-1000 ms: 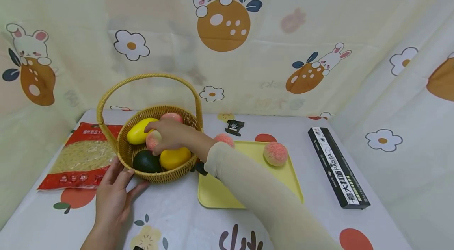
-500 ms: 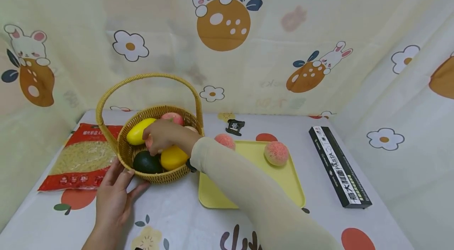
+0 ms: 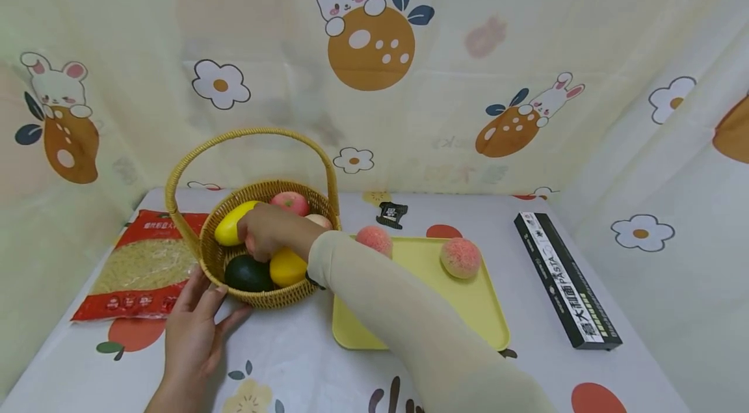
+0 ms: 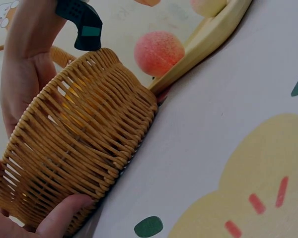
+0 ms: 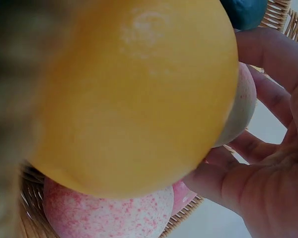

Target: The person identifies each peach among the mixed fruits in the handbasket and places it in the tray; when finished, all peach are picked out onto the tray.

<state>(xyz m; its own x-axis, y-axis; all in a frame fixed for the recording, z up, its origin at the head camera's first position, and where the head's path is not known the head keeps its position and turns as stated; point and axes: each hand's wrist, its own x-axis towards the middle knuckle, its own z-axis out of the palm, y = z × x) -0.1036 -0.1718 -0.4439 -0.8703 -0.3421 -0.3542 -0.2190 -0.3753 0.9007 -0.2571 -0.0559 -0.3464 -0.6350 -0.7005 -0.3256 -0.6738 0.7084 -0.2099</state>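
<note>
A red pasta packet (image 3: 140, 263) lies along the table's left edge. Beside it, the left hand (image 3: 190, 338), with fingers spread, touches the near-left wall of the basket (image 3: 269, 299). Inside the basket, the right hand (image 3: 270, 231) is pinching a pink peach (image 5: 244, 101); one second ago this peach was showing more, now the fingers cover most of it. Two other peaches (image 3: 461, 257) sit at the far corners of the yellow tray (image 3: 354, 332), as before.

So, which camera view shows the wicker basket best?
The head view: it shows the basket from above, with its arched handle and the fruit inside, partly behind the right hand. The left wrist view shows its woven side close up; the right wrist view, only bits of weave.
</note>
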